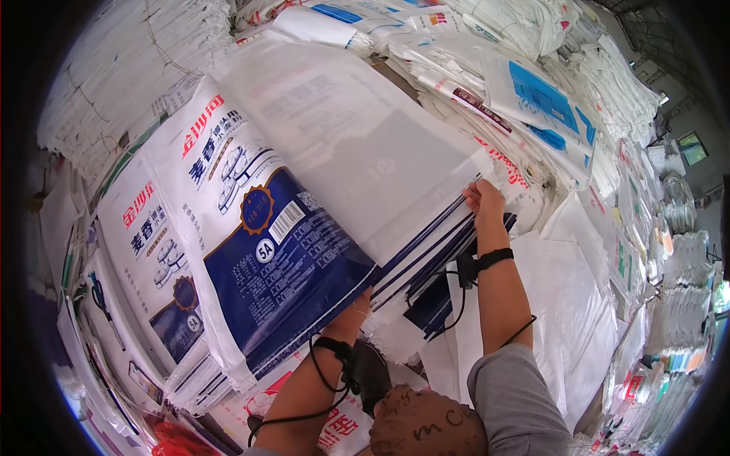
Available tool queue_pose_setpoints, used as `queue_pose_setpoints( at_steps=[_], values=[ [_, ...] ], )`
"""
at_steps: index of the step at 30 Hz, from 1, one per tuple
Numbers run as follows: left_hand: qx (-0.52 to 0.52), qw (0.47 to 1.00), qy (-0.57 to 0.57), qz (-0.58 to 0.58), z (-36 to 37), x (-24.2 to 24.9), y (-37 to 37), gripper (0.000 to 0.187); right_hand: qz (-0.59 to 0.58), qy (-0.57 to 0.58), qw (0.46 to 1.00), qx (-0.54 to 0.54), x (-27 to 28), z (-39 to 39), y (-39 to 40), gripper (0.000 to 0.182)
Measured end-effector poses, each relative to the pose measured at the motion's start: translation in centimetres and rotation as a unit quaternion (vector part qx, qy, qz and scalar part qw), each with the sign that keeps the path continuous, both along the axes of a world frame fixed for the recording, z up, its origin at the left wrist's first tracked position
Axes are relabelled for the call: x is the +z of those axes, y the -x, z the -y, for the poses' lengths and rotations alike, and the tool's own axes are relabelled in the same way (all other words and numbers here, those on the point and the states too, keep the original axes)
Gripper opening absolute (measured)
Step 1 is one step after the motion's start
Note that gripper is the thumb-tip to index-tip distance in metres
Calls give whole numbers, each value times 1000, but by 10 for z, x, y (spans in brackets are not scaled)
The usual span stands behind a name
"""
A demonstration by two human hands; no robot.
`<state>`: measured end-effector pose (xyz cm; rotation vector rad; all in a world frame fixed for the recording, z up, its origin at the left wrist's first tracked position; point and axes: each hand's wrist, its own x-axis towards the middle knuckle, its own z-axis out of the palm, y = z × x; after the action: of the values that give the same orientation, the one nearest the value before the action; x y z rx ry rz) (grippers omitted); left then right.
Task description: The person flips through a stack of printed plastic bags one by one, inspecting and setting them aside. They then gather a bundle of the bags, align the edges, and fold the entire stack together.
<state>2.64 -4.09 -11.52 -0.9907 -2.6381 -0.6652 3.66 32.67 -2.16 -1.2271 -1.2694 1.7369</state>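
A white-and-navy printed flour sack (285,251) lies folded over on the left, its navy edge curling up toward me. My left hand (352,313) reaches under that navy edge, and the sack hides its fingers. To the right, a sack with its plain white side up (426,163) tops a stack of sacks whose navy edges show. At this stack's near right corner my right hand (487,201) is closed, thumb and fingers pinching the white sack's edge. Another printed sack (141,251) of the same kind lies farther left.
Bundled white sacks (137,76) rise at the back left. Sacks with blue print (540,91) are piled at the back right. Blue-handled scissors (99,292) and a phone (144,381) lie at the left. A red plastic bag (182,441) shows below. Black cords hang from both wrists.
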Motion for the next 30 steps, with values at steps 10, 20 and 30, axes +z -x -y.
queue_pose_setpoints(
  at_steps=[10, 20, 30],
  values=[
    [-28, 988, 35, 146, 2, -5, -4, 32, 29, -9, 1000, 0, 7, -2, 1, 30],
    [25, 980, -24, 194, -2, 27, -1, 35, 87, -64, 994, 32, 20, -4, 9, 23],
    [8, 997, -51, 52, -2, 21, 4, 38, 104, -332, 925, 155, 61, 81, 73, 18]
  ],
)
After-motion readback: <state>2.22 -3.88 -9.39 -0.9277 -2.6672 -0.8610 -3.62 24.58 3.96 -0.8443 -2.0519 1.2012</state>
